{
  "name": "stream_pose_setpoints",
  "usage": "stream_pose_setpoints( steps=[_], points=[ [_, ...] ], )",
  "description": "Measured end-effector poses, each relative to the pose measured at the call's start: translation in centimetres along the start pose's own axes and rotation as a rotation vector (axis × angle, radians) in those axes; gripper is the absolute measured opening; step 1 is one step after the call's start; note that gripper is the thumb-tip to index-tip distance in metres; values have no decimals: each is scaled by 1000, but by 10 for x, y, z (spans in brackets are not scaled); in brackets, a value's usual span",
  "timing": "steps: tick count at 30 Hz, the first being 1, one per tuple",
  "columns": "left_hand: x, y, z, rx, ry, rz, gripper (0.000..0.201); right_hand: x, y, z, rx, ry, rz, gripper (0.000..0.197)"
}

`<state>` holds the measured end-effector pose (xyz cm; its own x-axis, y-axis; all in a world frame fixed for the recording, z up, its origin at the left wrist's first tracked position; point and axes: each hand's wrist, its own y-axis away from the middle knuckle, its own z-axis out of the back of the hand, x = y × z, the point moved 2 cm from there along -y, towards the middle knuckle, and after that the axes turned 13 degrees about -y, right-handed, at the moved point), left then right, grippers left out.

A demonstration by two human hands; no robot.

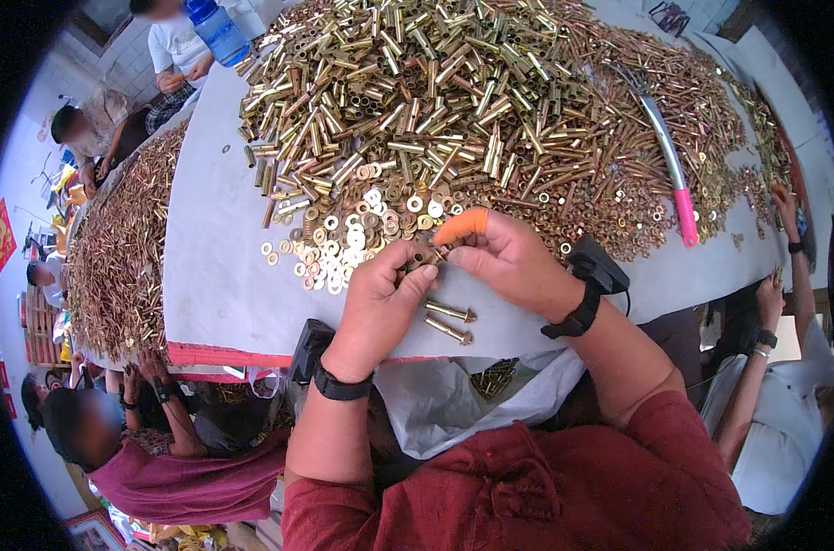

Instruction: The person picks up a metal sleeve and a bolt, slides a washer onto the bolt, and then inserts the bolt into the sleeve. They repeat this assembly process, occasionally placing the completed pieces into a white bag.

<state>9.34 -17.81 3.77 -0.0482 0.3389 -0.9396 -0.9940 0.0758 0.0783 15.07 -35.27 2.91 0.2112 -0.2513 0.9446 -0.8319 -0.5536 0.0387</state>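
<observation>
- Your left hand (pixel 380 296) sat at the near right edge of the washer pile (pixel 343 234), thumb and curled fingers gripping short brass tubes (pixel 419 262).
- Your right hand (pixel 504 262), farther right of that pile, pinched a small part (pixel 442 250) at the tubes' right side; exact kind, tube axis unclear.
- Two bolts (pixel 450 311) lay nearer you than the pile, roughly left-right, just short of your fingers, left hand closer.

Golden sleeves (pixel 420 260) (hollow) sit in the left hand (pixel 386 286).
</observation>
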Motion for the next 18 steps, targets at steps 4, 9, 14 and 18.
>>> stream_pose_setpoints(
  steps=[4, 9, 14, 18],
  points=[
    [-3, 0, 2, 23, -88, -40, 5, 19, 0, 0, 66, 504, 61, 16],
    [-3, -2, -1, 21, -199, -51, 5, 8, 1, 0, 38, 882, 237, 20],
    [0, -2, 2, -17, -73, -48, 5, 8, 0, -5, -111, 412, 203, 25],
    [5, -3, 3, -95, 17, 32, 5, 1, 2, -4, -110, 284, 114, 23]
  ],
)
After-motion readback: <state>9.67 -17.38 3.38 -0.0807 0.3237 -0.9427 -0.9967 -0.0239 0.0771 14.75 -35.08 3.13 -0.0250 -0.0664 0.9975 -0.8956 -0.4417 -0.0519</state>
